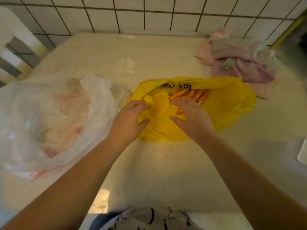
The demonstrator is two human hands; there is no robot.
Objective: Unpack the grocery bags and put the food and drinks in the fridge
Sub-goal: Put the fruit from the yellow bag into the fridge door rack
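Both hands are down on the yellow bag (224, 103), which lies slumped at the middle of the pale tabletop (149, 163), its mouth gaping toward the tiled wall (149, 15); the left hand (128, 121) has its grip clenched on a bunch of the yellow plastic at the bag's near left edge, fingers curled over a knotted lump of it, thumb tucked in below; the right hand (191, 116) lies flat across the bag's middle, fingers spread and reaching into the opening, grip released, closed on nothing; just past those fingertips a cluster of orange carrots (181, 94) shows inside the bag, lying roughly side by side, partly under the upper fold with its dark printed lettering; off to the left, just beside the yellow bag, a big white translucent bag (54, 117) sits bulging, pinkish contents blurred through the plastic, too hazy to name; a red string trails from its near edge; at the far right corner, a crumpled pink cloth (240, 62) lies against the wall.
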